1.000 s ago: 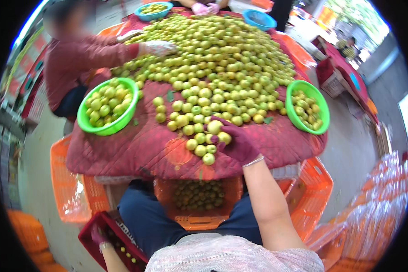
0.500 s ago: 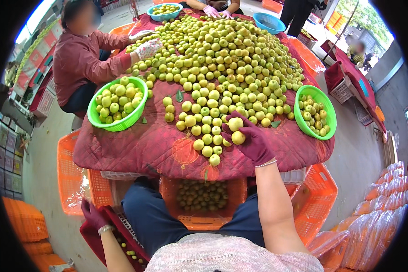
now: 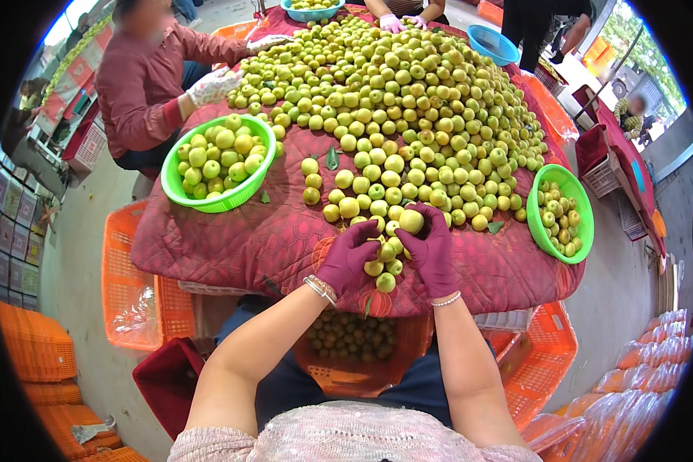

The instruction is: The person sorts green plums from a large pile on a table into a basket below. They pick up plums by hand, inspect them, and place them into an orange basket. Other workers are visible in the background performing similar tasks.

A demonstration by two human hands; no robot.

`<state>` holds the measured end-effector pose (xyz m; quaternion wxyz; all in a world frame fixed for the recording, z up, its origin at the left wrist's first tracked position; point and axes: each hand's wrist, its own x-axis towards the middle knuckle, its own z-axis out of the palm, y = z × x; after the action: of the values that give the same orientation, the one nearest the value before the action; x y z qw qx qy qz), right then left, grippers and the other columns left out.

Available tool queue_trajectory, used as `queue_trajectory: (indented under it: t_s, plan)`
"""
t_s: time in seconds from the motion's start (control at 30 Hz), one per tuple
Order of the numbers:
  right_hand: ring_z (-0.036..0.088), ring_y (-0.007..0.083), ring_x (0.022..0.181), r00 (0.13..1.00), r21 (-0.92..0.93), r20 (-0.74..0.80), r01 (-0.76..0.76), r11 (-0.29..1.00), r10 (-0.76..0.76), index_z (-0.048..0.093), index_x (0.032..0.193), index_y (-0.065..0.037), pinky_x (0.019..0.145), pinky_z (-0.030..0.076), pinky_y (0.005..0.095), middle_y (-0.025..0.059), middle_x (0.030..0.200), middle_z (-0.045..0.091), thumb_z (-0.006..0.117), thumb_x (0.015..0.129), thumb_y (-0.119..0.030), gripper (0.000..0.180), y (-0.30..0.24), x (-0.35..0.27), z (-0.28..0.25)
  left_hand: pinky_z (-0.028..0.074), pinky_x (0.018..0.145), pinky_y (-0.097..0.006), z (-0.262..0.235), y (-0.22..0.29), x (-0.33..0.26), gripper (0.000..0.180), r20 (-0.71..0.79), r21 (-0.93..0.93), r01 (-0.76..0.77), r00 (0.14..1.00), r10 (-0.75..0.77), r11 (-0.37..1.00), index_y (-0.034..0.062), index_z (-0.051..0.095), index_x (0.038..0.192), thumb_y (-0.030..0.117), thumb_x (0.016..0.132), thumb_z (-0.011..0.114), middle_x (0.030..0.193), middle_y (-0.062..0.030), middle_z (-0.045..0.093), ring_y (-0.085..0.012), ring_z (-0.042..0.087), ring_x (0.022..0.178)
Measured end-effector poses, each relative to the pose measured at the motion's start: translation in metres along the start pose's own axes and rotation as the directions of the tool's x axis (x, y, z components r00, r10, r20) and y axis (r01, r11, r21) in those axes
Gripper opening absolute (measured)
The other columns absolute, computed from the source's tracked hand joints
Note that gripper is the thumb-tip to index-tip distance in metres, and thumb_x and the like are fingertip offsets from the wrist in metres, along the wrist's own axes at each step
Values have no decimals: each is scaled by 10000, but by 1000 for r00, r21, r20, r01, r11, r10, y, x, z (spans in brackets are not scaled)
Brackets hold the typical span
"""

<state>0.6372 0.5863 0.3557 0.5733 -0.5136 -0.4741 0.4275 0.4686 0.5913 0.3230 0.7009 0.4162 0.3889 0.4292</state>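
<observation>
A big heap of round yellow-green fruit (image 3: 408, 100) covers the middle of the table, narrowing to a strip toward me. My right hand (image 3: 433, 258), in a maroon glove, is closed round one large pale fruit (image 3: 411, 222) at the near end of the strip. Facing it, my left hand (image 3: 348, 258), gloved alike, has its thumb and fingers apart beside several loose fruits (image 3: 386, 282). Whether its fingertips touch one is hard to see. A bright green basket of fruit (image 3: 169, 185) stands on the left, another green basket (image 3: 587, 231) on the right.
A quilted red cloth (image 3: 215, 239) covers the table. Orange crates (image 3: 119, 289) stand at its sides; one below holds fruit. A co-worker in a red jacket (image 3: 123, 85) handles fruit at left; another's pink gloves (image 3: 393, 23) rest at the far side, near a blue basin (image 3: 493, 45).
My left hand has come up from the lower left beside the crate to the near fruit. My right hand showed two fruits earlier; one shows now. The whole view has shifted slightly.
</observation>
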Motion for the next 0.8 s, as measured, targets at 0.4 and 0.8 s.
queue_trajectory:
  t_s: [0.4,0.8]
  plan:
    - [574,173,872,819,-261,-489,193,946,-302,540,1187,-4,749,517,295,101,1013,593,549,911,-79,286,11,69,-252,516,686,-242,-46,21,18,255,-345,-115,-86,938,42,990,18,592,1093,-10,841,573,1006,-53,636,-131,627,809]
    - [603,238,978,885,-571,465,331,751,-37,632,1126,-108,864,467,354,93,1055,640,705,775,-189,367,1,-6,-20,472,830,-236,-63,0,41,468,-165,357,-85,974,153,930,49,519,1285,19,829,619,1028,0,578,-94,541,941]
